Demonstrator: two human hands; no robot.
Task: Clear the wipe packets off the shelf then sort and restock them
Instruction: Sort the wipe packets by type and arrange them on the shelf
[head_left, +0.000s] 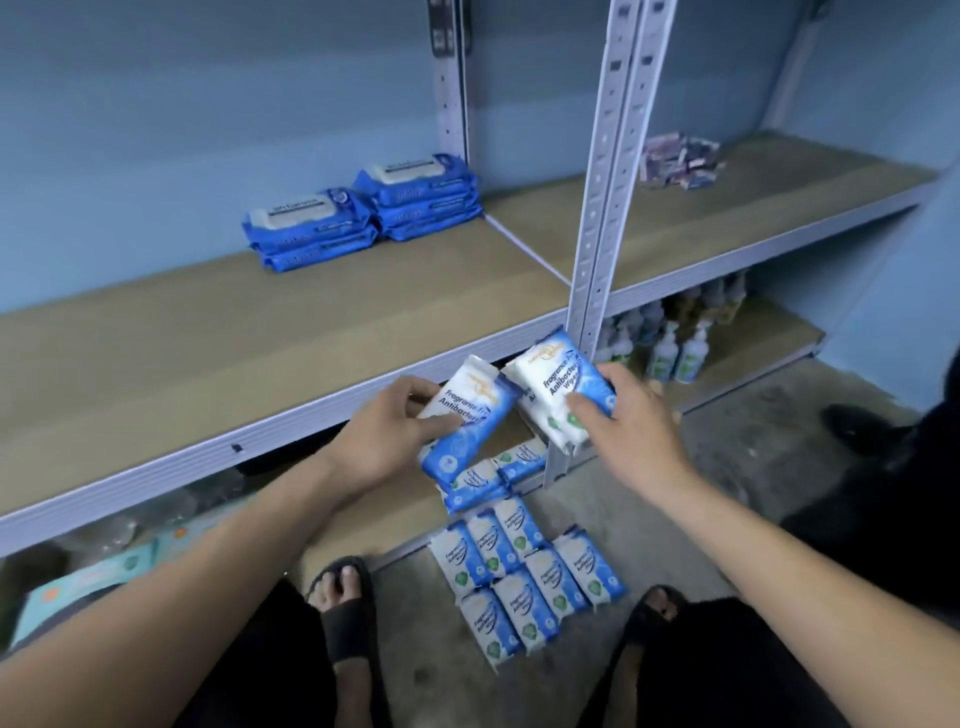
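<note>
Wipe packets (470, 410), glossy rectangles, gripped in both hands (379, 436) (634, 431).

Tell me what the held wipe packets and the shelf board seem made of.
The held wipe packets: probably soft printed plastic film, slight sheen, crimped ends. Shelf board: matte tan, seemingly fibreboard or laminate; no grain visible. Its edge rail: likely painted metal, pale grey, ribbed.

We see it all through one wide camera on the person's head, looking forward and down from very close, so the left hand (384, 431) and right hand (631, 423) sit near the middle, the shelf (208, 338) runs from 9 to 2 o'clock, and the floor (410, 654) lies at 6 o'clock.
</note>
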